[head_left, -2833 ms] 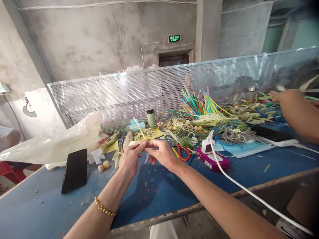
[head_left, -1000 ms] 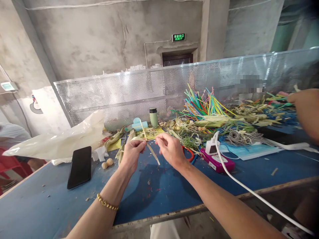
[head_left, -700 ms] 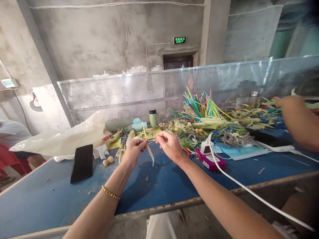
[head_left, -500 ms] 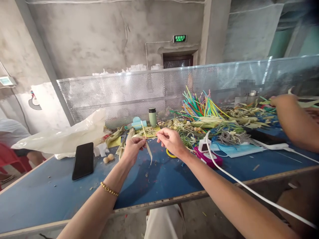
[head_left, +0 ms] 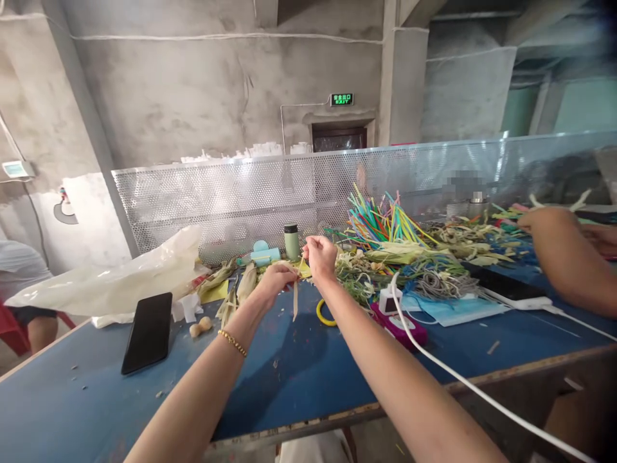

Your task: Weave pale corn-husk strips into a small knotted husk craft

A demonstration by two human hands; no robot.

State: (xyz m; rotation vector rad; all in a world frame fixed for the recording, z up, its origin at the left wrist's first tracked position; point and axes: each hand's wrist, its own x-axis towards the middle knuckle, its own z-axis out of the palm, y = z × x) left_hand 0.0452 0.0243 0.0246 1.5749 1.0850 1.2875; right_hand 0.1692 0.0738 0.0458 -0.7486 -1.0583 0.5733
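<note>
My left hand [head_left: 278, 283] is closed in a pinch over the table, and a thin pale strip of dried corn husk [head_left: 295, 302] hangs down from its fingers. Just to its right and slightly higher is my right hand [head_left: 321, 258], its fingers curled together. A small pale yellow piece shows between the two hands, but what the right fingers grip is too small to make out. Below my right hand a yellow ring, like a tape roll [head_left: 325, 313], rests on the blue tabletop. Beyond my hands lie dried corn husks [head_left: 247, 281].
A black phone [head_left: 147, 332] and wooden beads [head_left: 200, 326] lie on the left. Coloured stems [head_left: 385, 218] are heaped behind a purple power strip [head_left: 400, 325]. A white cable [head_left: 463, 379] crosses my right side. A co-worker's arm [head_left: 559, 257] reaches in at the right.
My right hand has risen and moved away from my body, its fingers now curled. The left hand has turned palm-down and shifted right. The view has tilted up.
</note>
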